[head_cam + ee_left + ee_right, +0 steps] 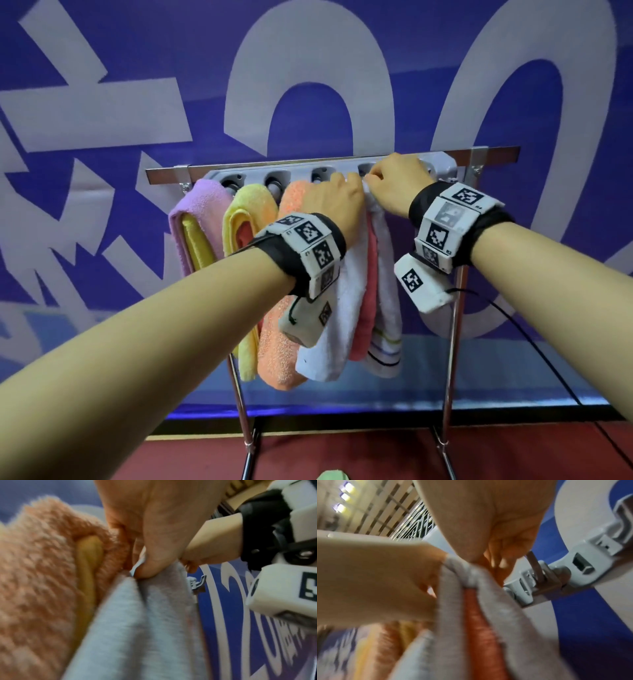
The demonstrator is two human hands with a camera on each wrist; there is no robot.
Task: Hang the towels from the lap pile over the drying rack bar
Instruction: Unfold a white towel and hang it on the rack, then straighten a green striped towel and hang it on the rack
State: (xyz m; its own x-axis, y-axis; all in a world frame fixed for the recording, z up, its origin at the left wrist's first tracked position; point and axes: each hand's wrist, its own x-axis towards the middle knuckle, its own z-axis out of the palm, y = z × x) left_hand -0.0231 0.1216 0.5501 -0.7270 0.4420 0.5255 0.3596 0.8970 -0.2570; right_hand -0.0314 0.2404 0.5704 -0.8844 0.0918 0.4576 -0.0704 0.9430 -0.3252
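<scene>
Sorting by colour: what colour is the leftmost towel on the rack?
Lilac, clearest in the head view.

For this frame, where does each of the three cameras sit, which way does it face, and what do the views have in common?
Head: worn on the head, looking forward and down at the metal drying rack; both forearms, left hand and right hand show.
Left wrist: looks up along the left hand pinching the white terry towel beside the fluffy orange towel.
Right wrist: looks up along the right hand gripping the white terry towel.
Shared: both wrist views show the white towel's gathered top.
</scene>
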